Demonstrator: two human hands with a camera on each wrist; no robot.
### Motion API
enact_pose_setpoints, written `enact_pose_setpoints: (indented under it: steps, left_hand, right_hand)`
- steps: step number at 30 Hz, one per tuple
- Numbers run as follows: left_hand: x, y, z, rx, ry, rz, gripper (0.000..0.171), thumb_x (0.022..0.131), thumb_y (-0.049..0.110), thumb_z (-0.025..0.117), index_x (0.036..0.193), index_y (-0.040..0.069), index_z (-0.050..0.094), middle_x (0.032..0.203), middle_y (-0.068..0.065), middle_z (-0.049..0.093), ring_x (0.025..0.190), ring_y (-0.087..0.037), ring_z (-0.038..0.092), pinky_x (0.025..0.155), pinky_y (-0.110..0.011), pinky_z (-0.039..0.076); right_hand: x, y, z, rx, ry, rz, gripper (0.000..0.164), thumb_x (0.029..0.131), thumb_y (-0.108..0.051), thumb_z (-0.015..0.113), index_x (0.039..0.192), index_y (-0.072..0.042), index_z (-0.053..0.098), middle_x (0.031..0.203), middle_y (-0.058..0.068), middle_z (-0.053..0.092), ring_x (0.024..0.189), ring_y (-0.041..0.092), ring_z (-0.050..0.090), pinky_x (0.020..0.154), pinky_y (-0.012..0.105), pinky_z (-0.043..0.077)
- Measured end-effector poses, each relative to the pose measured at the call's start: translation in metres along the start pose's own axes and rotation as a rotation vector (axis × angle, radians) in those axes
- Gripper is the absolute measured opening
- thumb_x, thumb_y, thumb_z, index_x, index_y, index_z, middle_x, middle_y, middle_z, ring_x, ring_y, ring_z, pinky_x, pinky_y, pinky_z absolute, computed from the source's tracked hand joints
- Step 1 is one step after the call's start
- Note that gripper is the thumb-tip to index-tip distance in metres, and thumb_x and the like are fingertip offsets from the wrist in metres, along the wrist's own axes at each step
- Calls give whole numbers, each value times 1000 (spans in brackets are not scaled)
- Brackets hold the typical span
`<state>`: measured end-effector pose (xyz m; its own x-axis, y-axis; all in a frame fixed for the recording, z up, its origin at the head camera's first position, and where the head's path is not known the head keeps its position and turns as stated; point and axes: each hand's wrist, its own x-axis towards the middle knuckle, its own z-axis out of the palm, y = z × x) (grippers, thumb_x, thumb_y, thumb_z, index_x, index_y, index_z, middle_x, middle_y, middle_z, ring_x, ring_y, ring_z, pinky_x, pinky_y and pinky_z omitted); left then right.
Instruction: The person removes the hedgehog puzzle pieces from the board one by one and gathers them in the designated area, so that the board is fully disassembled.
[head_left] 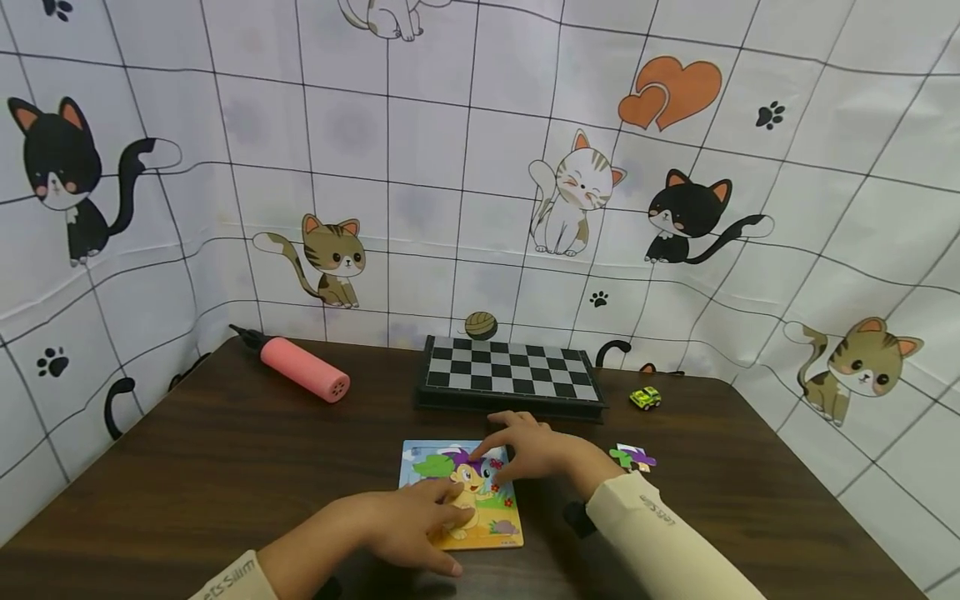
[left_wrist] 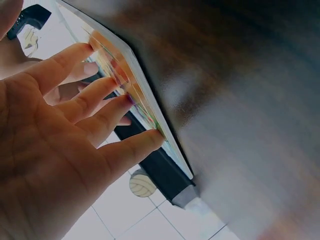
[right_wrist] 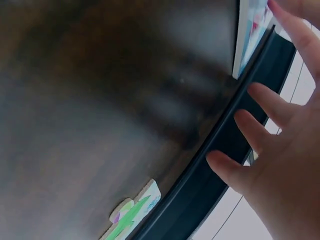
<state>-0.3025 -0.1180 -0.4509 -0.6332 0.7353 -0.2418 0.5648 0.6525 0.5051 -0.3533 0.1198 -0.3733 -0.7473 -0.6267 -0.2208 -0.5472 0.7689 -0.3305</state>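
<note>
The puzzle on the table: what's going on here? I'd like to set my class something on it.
A person is working on a puzzle with both bare hands. The left hand touches it, fingers spread; the right hand is over its upper right part. Loose pieces lie apart from it on the table, to the right. The hands hide part of the picture, so I can't tell whether it has gaps. Behind stands a chessboard, untouched.

The left hand [left_wrist: 62, 117] spreads its fingers, their tips touching the colourful printed face of a thin board [left_wrist: 114, 50], seen nearly edge-on on a brown tabletop [left_wrist: 240, 110]. Beyond appear part of the right hand [left_wrist: 64, 93], a dark case [left_wrist: 161, 172] and a white gridded wall [left_wrist: 117, 216].
</note>
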Motion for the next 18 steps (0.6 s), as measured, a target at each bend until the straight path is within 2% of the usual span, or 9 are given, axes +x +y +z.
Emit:
enact_pose_setpoints:
  steps: [4,6,11,14,16,18]
  left_hand:
    - [-8,17,-8,13,-11,-47,69,85,70,59,146,42,45,158,4,29,144,-25,28,108,-60,35]
    - [-8,18,-8,18,-12,-49,69,85,71,58,147,42,45,159,3,29,145,-26,27,109,-60,34]
    - [4,-3,4,-3,-1,2,75,80,79,54,146,45,43,160,2,27,145,-29,26,107,-65,33]
    - [10,-13,9,5,1,13,75,80,80,54,146,48,41,160,4,27,145,-29,26,105,-66,34]
    - [11,-16,11,9,4,15,74,80,80,55,146,48,41,160,4,26,145,-29,26,104,-67,34]
    - [11,-17,12,7,9,15,74,80,79,55,146,48,41,160,4,25,146,-30,25,104,-67,34]
  right_hand:
    - [5,3,-2,42,-40,-5,30,87,-28,77,114,-38,70,157,10,31,142,39,26,106,69,29]
    - [6,4,-2,61,-42,-13,28,87,-26,78,110,-39,69,156,9,32,141,38,26,106,67,31]
    - [9,4,1,51,35,-54,25,84,-24,81,100,-38,68,150,4,41,138,34,31,107,67,26]
    - [9,4,4,41,92,-86,24,83,-23,82,97,-36,69,135,-2,53,131,29,39,107,68,21]
    - [8,4,5,54,110,-106,24,83,-21,81,98,-35,69,125,-6,58,124,25,46,107,68,19]
    - [8,5,6,81,120,-117,27,86,-19,78,105,-36,69,122,-9,60,122,22,50,107,67,21]
